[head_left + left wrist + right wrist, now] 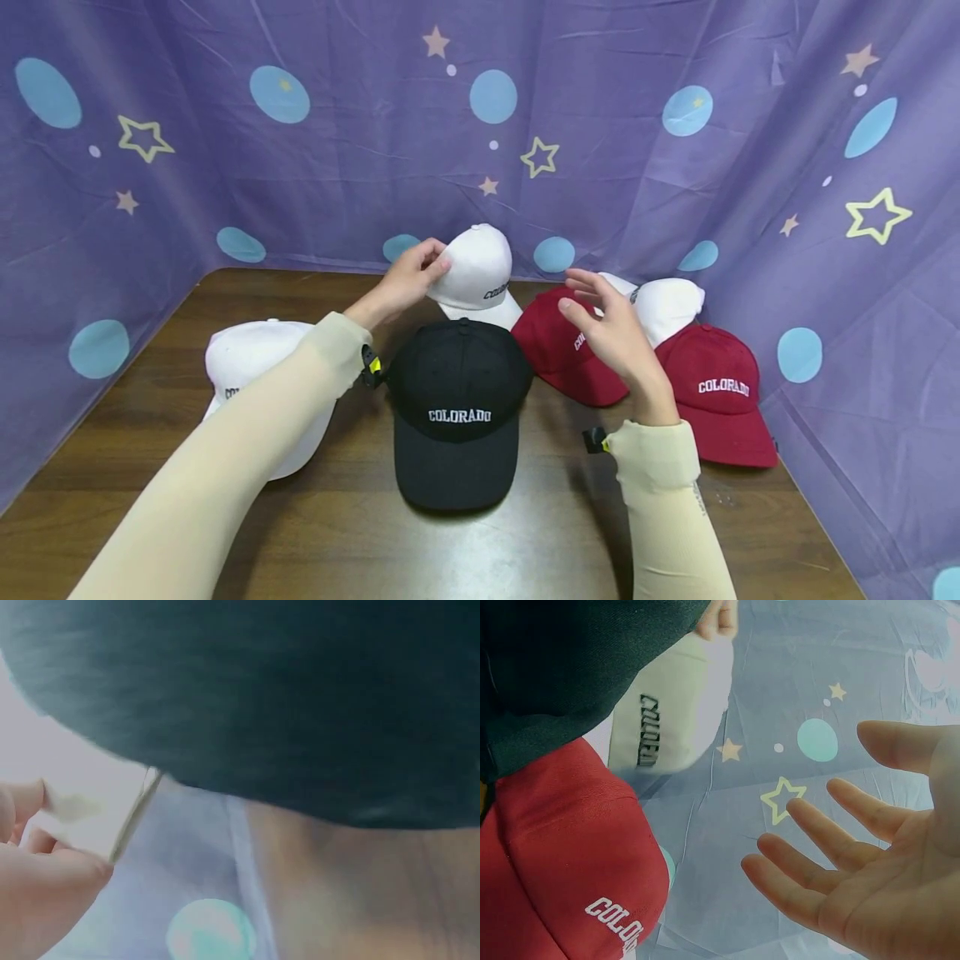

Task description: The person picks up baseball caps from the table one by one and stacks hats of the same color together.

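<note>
While the left hand (408, 279) is pinching the crown of a white cap (476, 268) at the back of the counter (525, 533), its thumb and fingers curled onto the fabric, the cap is sitting tilted, lifted at the gripped side, with dark lettering showing along its lower edge. From the left wrist view the fingers (45, 885) are pressing together on a pale edge, though that picture is too blurred to tell more.

The right hand (615, 333) is hovering above the counter with its fingers spread and relaxed, holding nothing; in the right wrist view the palm (885, 885) is lying open, clear of the caps.

Just in front of the white cap a black cap (456, 412) is lying brim toward the person, reading COLORADO in white. Beside it, to the right, a red cap (564, 350) is sitting partly behind the right hand, and a second red cap (718, 392) with the same lettering is resting near the counter's right edge. Between those two, another white cap (667, 304) is showing. One more white cap (247, 358) is lying at the left, partly under the left sleeve (225, 467). A purple cloth (337, 167) with stars and blue dots is hanging behind.
</note>
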The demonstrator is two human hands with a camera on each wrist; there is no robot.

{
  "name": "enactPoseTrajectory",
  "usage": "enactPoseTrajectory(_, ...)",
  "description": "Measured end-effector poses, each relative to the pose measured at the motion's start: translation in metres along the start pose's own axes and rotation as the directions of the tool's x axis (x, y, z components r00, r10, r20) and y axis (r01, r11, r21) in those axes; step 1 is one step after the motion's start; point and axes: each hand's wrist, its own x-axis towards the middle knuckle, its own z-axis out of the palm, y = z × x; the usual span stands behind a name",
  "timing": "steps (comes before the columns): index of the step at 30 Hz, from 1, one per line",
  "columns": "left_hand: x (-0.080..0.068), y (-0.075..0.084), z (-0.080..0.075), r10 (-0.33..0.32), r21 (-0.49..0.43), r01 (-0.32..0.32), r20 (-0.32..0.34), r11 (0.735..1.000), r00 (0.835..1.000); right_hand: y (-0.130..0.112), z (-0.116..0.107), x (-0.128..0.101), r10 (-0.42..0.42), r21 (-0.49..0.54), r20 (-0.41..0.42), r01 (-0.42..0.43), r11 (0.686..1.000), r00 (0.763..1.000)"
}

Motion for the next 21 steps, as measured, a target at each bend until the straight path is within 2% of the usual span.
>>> enactPoseTrajectory(6, -0.002, 0.02, -0.014, 0.059, 0.019, -0.057, -0.123, 0.998, 0.991, -0.001, -0.001, 0.0, -0.003, 0.011, -0.008, 0.003, 1.0, 1.0)
enactPoseTrajectory(9, -0.003, 0.029, -0.024, 0.104, 0.018, -0.102, -0.204, 0.995, 0.973, -0.001, -0.002, 0.0, -0.008, 0.016, -0.016, 0.009, 1.0, 1.0)
enactPoseTrajectory(12, -0.003, 0.04, -0.037, 0.16, -0.049, -0.18, -0.272, 0.983, 0.949, -0.001, -0.003, 0.0, -0.014, 0.021, -0.028, 0.015, 1.0, 1.0)
enactPoseTrajectory(16, -0.01, 0.06, -0.053, 0.204, -0.173, -0.271, -0.328, 0.947, 0.922, -0.002, -0.003, 0.0, -0.025, 0.034, -0.048, 0.026, 0.999, 0.999)
enactPoseTrajectory(18, -0.016, 0.071, -0.059, 0.221, -0.235, -0.31, -0.337, 0.921, 0.915, -0.003, -0.004, 0.0, -0.032, 0.04, -0.058, 0.035, 0.999, 0.998)
enactPoseTrajectory(21, -0.026, 0.084, -0.064, 0.253, -0.34, -0.362, -0.325, 0.868, 0.911, -0.005, -0.004, -0.001, -0.052, 0.046, -0.07, 0.055, 0.997, 0.996)
